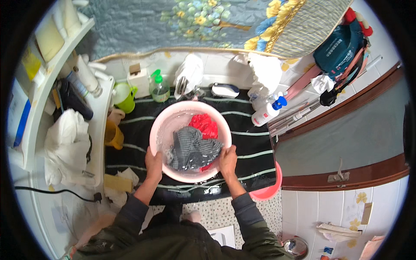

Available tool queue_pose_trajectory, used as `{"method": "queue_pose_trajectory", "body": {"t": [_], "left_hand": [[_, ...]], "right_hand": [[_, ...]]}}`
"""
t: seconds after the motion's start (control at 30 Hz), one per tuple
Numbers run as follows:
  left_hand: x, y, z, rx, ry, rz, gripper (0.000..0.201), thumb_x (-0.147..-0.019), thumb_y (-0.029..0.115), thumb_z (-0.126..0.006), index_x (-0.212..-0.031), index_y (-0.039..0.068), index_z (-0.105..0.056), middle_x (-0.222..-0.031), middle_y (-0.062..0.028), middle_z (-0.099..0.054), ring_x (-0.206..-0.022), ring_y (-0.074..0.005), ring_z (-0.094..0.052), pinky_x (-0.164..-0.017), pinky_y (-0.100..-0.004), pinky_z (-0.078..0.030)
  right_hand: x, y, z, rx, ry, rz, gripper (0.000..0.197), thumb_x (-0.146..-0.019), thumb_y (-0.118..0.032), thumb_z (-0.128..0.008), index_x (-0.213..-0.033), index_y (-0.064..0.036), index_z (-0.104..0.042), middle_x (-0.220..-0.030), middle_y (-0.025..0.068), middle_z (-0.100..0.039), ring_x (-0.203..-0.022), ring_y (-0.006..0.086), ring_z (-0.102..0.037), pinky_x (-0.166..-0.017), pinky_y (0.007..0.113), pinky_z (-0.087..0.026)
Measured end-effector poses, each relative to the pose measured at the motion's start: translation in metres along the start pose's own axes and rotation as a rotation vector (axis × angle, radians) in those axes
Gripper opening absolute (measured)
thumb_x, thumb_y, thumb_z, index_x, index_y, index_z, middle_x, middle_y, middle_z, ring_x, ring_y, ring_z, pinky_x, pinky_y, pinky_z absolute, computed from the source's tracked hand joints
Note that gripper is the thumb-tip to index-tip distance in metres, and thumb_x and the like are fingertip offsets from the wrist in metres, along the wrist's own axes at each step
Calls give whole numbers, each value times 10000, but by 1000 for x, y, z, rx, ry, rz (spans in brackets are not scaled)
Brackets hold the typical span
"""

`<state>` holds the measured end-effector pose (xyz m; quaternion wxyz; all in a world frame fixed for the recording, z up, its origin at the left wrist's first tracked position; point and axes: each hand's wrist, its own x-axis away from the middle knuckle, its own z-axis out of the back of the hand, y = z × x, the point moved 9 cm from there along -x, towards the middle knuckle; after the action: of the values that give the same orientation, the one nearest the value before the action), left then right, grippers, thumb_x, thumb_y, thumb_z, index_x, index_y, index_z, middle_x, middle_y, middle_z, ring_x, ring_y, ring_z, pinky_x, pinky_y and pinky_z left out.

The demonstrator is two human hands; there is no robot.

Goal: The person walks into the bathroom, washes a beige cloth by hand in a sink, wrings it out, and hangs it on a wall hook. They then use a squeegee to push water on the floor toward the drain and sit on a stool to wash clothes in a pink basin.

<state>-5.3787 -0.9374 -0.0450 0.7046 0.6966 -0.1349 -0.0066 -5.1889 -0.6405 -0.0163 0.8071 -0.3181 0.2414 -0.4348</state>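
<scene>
Pinching the rim of the round, pale-pink plastic basin (190, 105), your left hand (154, 165) and right hand (228, 162) each have a grip on opposite sides. Inside the basin, wet, striped grey cloth (186, 145) overlaps crumpled red cloth (203, 125). Below the basin lies the black, white-lined counter (255, 145); contact is hard to judge from above.

Head-worn fisheye, upright — facing down, fairly near

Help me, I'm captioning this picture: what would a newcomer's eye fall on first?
The pale pink basin in the middle, its rim held by the left hand and right hand, probably stands out first. Inside, red cloth and gray striped cloth lie in water. A floral covering spans the picture's top.
</scene>
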Motion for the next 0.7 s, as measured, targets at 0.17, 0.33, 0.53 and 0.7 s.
{"method": "queue_pose_trajectory", "body": {"t": [0.17,0.33,0.53,0.7], "left_hand": [[-5,-4,3,-18,-21,35,341,-841,54,-515,-1169,-38,-535,-1071,-142,-623,-966,-222,-593,-846,-339,-456],[-7,1,1,-94,-35,23,357,-830,59,-542,-1177,-26,-534,-1059,-128,-621,-965,-211,-592,-836,-333,-462],[-7,0,3,-84,-16,35,341,-780,32,-546,-1113,-40,-566,-1031,-155,-637,-914,-243,-623,-822,-346,-476],[-6,0,-2,84,-24,17,366,-732,-25,-500,-1093,-47,-556,-987,-134,-620,-877,-232,-609,-802,-334,-482]], "right_hand": [[-11,-7,2,-12,-68,2,259,-915,-180,-559,-934,67,-484,-809,316,-623,-816,494,-609,-704,531,-472],[-18,-6,2,-27,-83,-29,288,-899,-215,-576,-982,54,-516,-865,300,-642,-854,474,-622,-746,509,-484],[-18,-2,0,-39,-44,-48,280,-892,-232,-595,-950,32,-521,-836,275,-642,-839,454,-629,-733,494,-486],[-15,6,1,-254,53,-22,199,-890,-134,-562,-959,48,-516,-832,295,-634,-819,466,-629,-724,507,-482]]}}
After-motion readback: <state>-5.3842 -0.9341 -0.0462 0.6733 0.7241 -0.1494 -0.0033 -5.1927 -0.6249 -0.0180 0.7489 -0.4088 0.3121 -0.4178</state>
